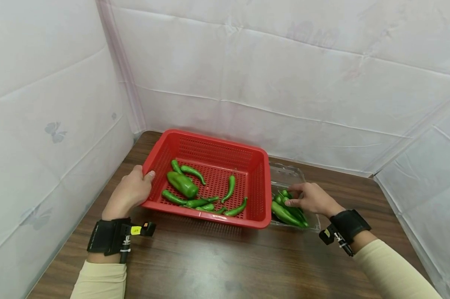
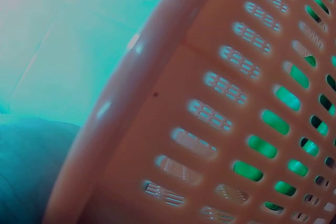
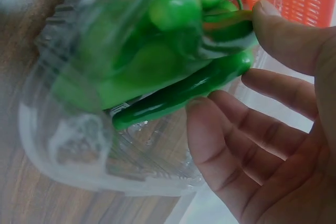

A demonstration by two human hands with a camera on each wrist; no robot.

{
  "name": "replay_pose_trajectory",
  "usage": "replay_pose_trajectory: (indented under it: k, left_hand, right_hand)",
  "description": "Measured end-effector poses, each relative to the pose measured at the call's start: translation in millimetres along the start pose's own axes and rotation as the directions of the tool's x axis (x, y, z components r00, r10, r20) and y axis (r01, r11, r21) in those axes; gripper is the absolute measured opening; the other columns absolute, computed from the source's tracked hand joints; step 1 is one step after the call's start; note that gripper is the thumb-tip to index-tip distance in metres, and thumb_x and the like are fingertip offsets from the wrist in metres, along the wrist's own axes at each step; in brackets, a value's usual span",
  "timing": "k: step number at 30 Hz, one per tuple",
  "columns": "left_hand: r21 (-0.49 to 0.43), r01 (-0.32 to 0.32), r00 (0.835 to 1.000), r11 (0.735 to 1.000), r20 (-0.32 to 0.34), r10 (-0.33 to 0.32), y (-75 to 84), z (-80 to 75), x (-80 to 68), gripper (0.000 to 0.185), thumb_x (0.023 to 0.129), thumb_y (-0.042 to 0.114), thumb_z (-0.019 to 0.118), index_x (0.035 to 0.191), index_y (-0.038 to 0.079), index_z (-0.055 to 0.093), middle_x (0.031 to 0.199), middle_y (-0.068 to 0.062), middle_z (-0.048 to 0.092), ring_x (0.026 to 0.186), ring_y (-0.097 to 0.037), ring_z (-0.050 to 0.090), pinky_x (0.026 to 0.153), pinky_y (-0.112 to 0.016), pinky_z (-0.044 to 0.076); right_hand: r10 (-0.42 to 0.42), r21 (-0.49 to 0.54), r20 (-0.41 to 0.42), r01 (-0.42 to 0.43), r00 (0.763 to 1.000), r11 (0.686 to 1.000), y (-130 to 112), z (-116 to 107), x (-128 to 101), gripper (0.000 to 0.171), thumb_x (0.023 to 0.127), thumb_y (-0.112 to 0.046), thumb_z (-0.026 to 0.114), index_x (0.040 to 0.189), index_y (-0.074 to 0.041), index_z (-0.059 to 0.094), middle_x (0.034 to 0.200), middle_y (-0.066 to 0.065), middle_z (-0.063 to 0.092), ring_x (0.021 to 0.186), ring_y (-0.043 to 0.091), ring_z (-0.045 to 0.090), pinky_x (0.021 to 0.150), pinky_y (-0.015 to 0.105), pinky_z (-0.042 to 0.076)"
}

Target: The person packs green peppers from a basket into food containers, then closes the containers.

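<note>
My left hand (image 1: 129,192) grips the left rim of a red perforated basket (image 1: 219,142), thumb over the edge and fingers underneath. Inside lie several slim green chili peppers (image 1: 230,189) and one thick green pepper (image 1: 182,184). Through the basket's slotted wall (image 2: 173,108), green shows in the left wrist view. To the right, my right hand (image 1: 312,199) reaches into a clear plastic container (image 1: 286,174) of green peppers (image 1: 288,214). In the right wrist view its thumb (image 3: 283,35) touches a pepper's end; the loosely bent fingers lie beside a slim dark green pepper (image 3: 184,90).
The basket's right side overlaps the clear container in the head view. Both stand on a dark brown wooden table (image 1: 210,257). Pale sheeting (image 1: 270,83) walls the table at the back, the left and the right.
</note>
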State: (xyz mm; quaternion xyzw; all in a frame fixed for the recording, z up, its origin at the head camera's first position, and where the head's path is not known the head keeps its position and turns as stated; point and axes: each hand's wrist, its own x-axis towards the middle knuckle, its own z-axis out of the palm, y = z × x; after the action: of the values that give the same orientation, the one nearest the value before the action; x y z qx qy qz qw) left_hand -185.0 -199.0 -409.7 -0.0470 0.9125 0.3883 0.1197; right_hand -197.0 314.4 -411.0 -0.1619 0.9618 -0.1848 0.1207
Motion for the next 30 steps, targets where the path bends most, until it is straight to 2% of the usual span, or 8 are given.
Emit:
replay_pose_trajectory:
  k: [4,10,15,18,23,30]
  left_hand:
    - [0.0,-0.005,1.0,1.0,0.0,0.005,0.0,0.0,0.4,0.055,0.113,0.034,0.035,0.144,-0.011,0.034,0.107,-0.025,0.065,0.085,-0.027,0.066,0.063,-0.032,0.048]
    - [-0.006,0.002,1.0,1.0,0.001,-0.002,-0.8,0.2,1.4,0.055,0.113,0.035,0.034,0.144,-0.011,0.035,0.103,-0.024,0.064,0.083,-0.026,0.065,0.062,-0.032,0.047]
    - [-0.011,0.004,1.0,1.0,0.004,-0.003,-1.4,0.0,1.2,0.056,0.113,0.035,0.034,0.145,-0.011,0.034,0.106,-0.025,0.065,0.084,-0.027,0.066,0.063,-0.032,0.048]
    - [-0.013,-0.002,1.0,1.0,0.002,0.002,-1.7,-0.2,1.2,0.057,0.113,0.036,0.034,0.146,-0.012,0.033,0.109,-0.026,0.065,0.086,-0.027,0.067,0.063,-0.032,0.048]
    - [-0.019,-0.006,1.0,1.0,-0.004,0.006,-2.1,-0.3,1.6,0.058,0.113,0.036,0.033,0.146,-0.012,0.033,0.111,-0.027,0.065,0.087,-0.028,0.067,0.064,-0.032,0.048]
    - [-0.026,-0.001,1.0,1.0,-0.002,0.001,-1.9,0.4,1.7,0.058,0.113,0.036,0.033,0.146,-0.012,0.033,0.111,-0.027,0.065,0.086,-0.027,0.067,0.063,-0.032,0.048]
  right_hand:
    - [0.004,0.01,-0.011,-0.004,1.0,1.0,1,2,0,0.051,0.094,-0.033,0.078,0.131,0.0,0.069,0.082,0.001,0.07,0.068,0.009,0.059,0.063,0.029,0.048]
    - [0.008,0.013,-0.004,-0.007,1.0,1.0,1,3,1,0.052,0.095,-0.034,0.077,0.132,0.001,0.068,0.077,0.0,0.069,0.063,0.009,0.057,0.06,0.028,0.046]
    - [-0.013,-0.006,-0.042,0.013,0.999,1.0,1,2,2,0.043,0.099,-0.034,0.071,0.128,-0.002,0.071,0.079,0.001,0.071,0.065,0.009,0.058,0.061,0.028,0.047]
    - [-0.061,-0.03,-0.065,0.059,0.996,0.998,0,1,5,0.036,0.103,-0.031,0.066,0.128,-0.006,0.072,0.088,0.001,0.075,0.07,0.007,0.059,0.064,0.028,0.049]
    - [-0.093,-0.044,-0.035,0.092,0.995,0.995,-1,1,9,0.031,0.106,-0.03,0.061,0.124,-0.009,0.075,0.089,-0.002,0.075,0.072,0.007,0.057,0.067,0.029,0.047]
    - [-0.046,-0.031,-0.007,0.046,0.999,0.998,-1,1,10,0.028,0.106,-0.034,0.059,0.106,-0.013,0.078,0.063,-0.007,0.05,0.056,0.008,0.045,0.059,0.026,0.039]
